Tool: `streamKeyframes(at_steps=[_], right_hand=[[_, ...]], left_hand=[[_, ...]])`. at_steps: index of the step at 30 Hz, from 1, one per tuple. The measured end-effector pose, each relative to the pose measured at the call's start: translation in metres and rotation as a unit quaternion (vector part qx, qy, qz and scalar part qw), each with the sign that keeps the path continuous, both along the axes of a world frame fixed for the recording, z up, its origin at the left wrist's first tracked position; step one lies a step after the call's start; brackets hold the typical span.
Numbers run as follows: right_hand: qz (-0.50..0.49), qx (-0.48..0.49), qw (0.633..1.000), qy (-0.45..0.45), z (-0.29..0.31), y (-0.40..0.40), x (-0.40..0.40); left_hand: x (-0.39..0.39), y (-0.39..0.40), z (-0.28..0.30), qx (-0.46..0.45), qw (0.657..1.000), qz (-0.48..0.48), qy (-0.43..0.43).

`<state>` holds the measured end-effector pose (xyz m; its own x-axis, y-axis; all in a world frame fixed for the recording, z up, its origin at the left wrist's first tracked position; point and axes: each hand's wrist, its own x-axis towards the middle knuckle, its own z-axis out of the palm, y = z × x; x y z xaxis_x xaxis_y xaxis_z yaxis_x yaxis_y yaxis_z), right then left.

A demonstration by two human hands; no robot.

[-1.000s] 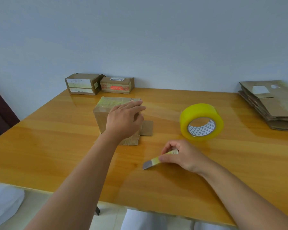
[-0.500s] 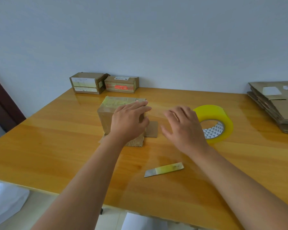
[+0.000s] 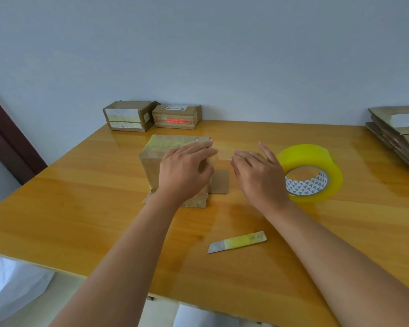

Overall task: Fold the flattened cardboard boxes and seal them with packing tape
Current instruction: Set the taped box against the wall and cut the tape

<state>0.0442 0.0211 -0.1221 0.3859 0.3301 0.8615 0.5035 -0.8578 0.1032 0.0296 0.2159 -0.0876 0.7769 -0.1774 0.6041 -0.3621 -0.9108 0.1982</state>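
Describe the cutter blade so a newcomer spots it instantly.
On the wooden table, look at the near side, between the two forearms. The cutter blade lies flat there, apart from both hands: a small bare-metal strip wrapped in yellow tape, the only metal item.

1. The white label on the right sealed box [image 3: 177, 116] by the wall carries print too small to read.
2. Its red strip is likewise illegible.
3. The left sealed box [image 3: 128, 116] shows blank-looking white labels.
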Motion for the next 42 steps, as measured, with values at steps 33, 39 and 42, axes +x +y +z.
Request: streamKeyframes(at_steps=[33, 39, 42], right_hand=[[-0.026, -0.254, 0.903, 0.346, 0.006, 0.010, -0.034], [-0.052, -0.229, 0.893, 0.384, 0.009, 0.012, -0.041], [-0.006, -0.111, 0.922, 0.371, 0.015, 0.014, -0.042]], left_hand=[[0.013, 0.022, 0.006, 0.008, 0.998, 0.013, 0.055], [0.012, 0.021, 0.006, 0.009, 0.998, 0.015, 0.059], [0.012, 0.021, 0.006, 0.010, 0.998, 0.015, 0.059]])
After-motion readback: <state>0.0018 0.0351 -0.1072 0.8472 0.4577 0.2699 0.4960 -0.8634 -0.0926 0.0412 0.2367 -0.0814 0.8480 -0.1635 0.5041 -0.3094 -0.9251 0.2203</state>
